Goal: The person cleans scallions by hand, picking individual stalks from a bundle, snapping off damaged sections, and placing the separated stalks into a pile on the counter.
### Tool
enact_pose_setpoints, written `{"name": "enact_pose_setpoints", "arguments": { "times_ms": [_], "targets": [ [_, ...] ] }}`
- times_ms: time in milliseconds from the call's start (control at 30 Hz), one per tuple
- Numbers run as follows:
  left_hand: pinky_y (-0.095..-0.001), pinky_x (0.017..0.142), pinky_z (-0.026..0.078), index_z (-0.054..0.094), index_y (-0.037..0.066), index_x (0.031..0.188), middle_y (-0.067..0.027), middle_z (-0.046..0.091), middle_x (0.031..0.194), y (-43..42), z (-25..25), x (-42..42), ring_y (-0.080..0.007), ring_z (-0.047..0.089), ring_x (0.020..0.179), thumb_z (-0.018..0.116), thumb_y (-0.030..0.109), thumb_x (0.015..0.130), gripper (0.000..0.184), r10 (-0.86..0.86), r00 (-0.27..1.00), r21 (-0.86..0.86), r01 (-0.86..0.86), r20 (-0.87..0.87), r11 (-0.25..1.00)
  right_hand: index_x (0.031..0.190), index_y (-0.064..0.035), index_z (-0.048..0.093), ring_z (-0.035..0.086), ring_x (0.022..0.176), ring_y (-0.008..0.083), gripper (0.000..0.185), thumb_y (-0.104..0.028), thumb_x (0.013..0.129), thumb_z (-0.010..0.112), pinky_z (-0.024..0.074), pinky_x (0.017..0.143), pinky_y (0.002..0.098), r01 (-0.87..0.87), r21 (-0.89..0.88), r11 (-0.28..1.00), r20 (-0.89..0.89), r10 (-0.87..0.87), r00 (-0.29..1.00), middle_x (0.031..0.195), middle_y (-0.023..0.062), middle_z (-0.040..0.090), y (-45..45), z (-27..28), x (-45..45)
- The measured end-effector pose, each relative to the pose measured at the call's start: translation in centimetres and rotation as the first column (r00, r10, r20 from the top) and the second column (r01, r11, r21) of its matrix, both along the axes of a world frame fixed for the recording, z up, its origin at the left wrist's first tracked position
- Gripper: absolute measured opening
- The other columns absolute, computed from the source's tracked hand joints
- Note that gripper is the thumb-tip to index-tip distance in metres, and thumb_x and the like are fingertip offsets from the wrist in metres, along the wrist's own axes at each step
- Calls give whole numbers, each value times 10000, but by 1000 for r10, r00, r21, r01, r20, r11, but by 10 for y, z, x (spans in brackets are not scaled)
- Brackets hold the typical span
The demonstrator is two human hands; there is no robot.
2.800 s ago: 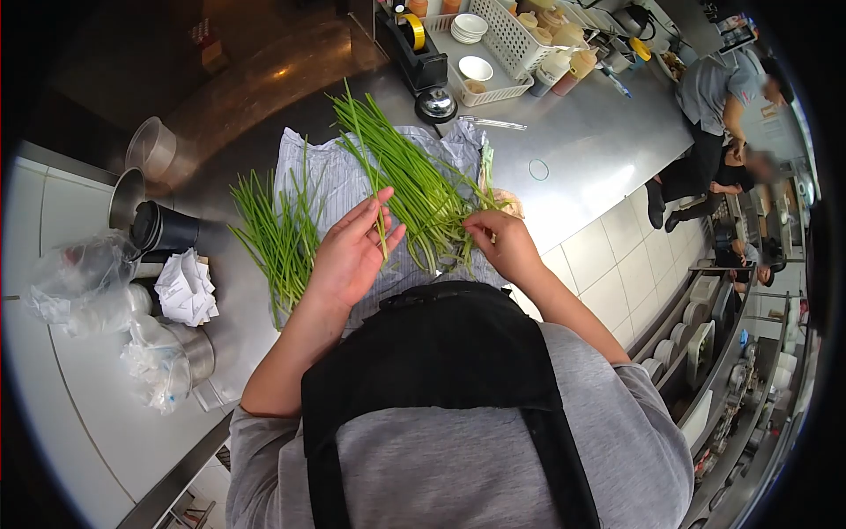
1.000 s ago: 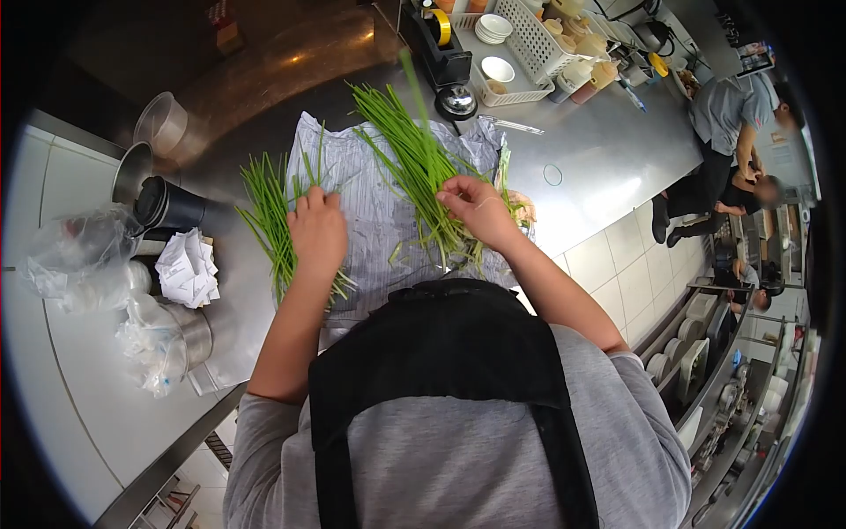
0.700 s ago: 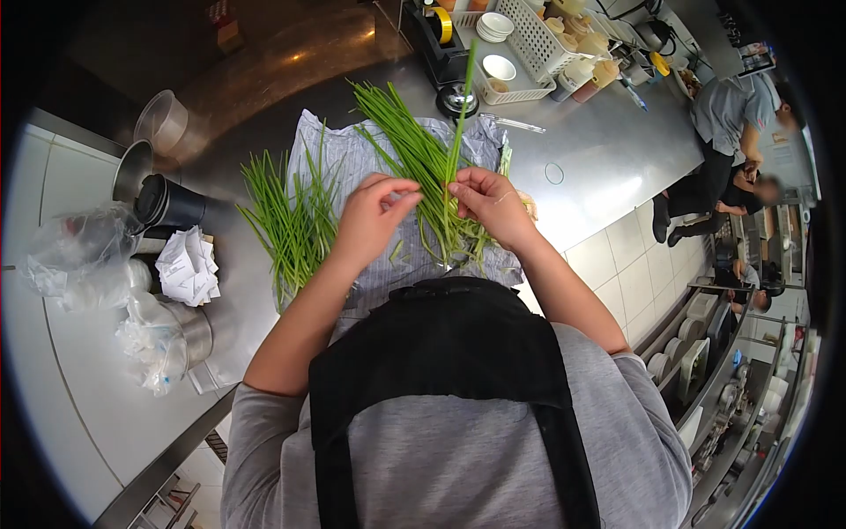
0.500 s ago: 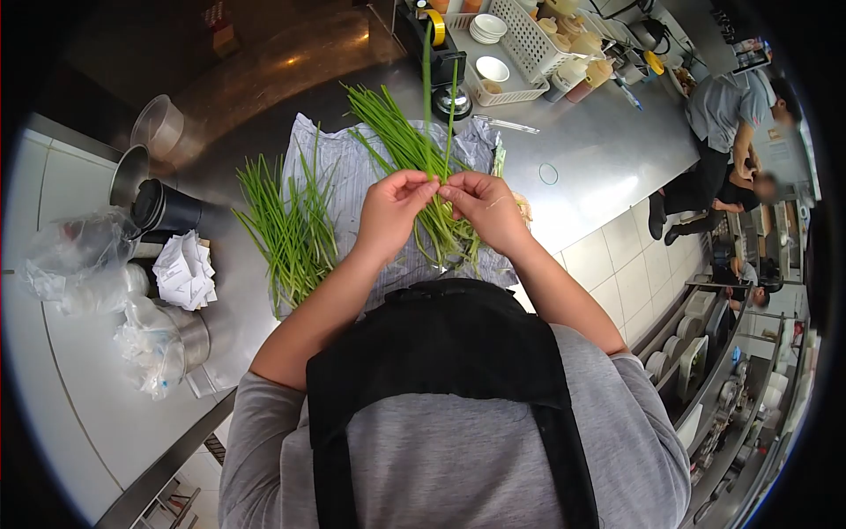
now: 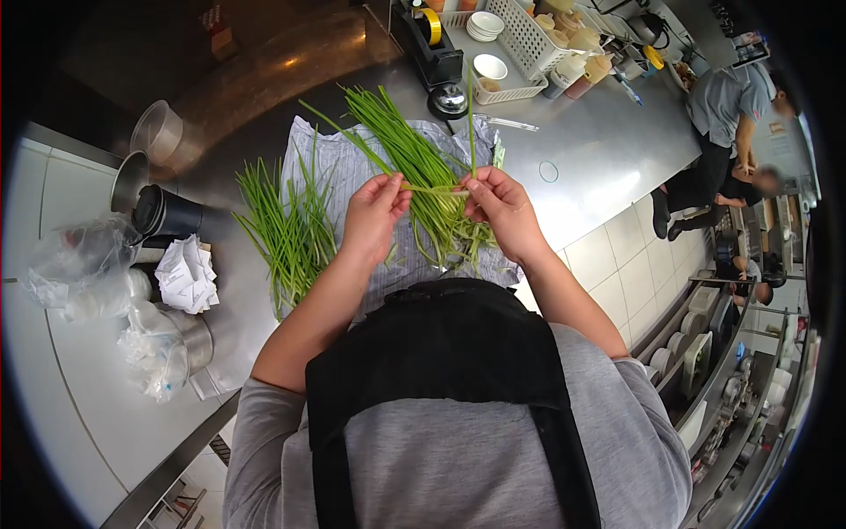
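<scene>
My left hand (image 5: 374,216) pinches a green leaf that runs toward the upper left. In my right hand (image 5: 500,210), a thin spring onion (image 5: 471,115) stands upright, its green top pointing away from me. A pale strip (image 5: 434,189) stretches taut between the fingertips of both hands. Beneath them a large bunch of spring onions (image 5: 397,132) lies on a striped grey cloth (image 5: 304,163), with loose peelings (image 5: 471,236) at its near end. A second pile of spring onions (image 5: 282,225) rests left of my left forearm.
On the steel counter (image 5: 599,141), a bell (image 5: 448,101) and tape dispenser (image 5: 438,62) stand beside a white basket (image 5: 520,40) with bottles nearby. Paper slips (image 5: 187,275), a dark cup (image 5: 166,210) and plastic bags (image 5: 84,256) are at left. Other people (image 5: 727,115) are at far right.
My hands were together at the fingertips and have moved apart, left hand leftward and right hand rightward. A pale strip now spans between them, and the upright stalk has shifted right.
</scene>
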State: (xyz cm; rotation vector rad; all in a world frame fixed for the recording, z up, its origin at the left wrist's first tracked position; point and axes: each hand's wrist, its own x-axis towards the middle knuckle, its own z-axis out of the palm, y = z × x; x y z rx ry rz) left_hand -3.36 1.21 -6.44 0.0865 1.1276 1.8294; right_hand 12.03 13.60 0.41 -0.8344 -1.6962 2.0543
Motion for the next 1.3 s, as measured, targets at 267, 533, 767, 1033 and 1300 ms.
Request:
{"name": "enact_pose_setpoints", "arguments": {
  "times_ms": [267,533,767,1033,1300],
  "targets": [
    [-232,611,472,592,-12,1065,-51,640,813,-1,-29,-21,-98,586,689,638,132,884,237,-92,905,-236,-10,-416,972,982,-45,584,507,672,39,117,-145,955,529,402,616,194,90,57,994,-56,-87,995,846,-9,619,13,9,27],
    [-263,570,464,573,-35,1152,-67,642,717,-4,-37,-30,-115,586,614,668,96,828,362,-237,699,-345,-15,-675,938,950,-56,573,506,686,43,130,-156,969,492,400,637,199,91,-35,995,-119,-95,988,858,-2,608,6,33,31],
    [-309,704,491,587,-35,1129,-131,600,899,-4,-3,-14,-206,617,753,693,178,824,387,-234,195,-289,-338,-953,896,939,-55,566,499,670,46,126,-145,968,483,388,620,195,72,-17,997,-150,-74,986,824,5,602,6,50,39],
    [-249,791,441,641,68,1118,-7,604,974,35,66,21,-86,548,893,532,295,963,296,-396,846,-9,421,-356,907,905,-40,528,491,671,60,104,-127,956,502,418,603,229,-231,301,925,156,191,969,737,-22,520,-15,14,25],
    [-243,780,450,615,25,1108,7,583,894,39,84,28,-93,551,834,497,270,980,300,-292,953,164,302,-81,939,854,-91,529,468,615,91,96,-118,925,470,380,573,216,-35,-367,930,-36,23,999,750,-3,553,-14,-5,29]
  ]
}}
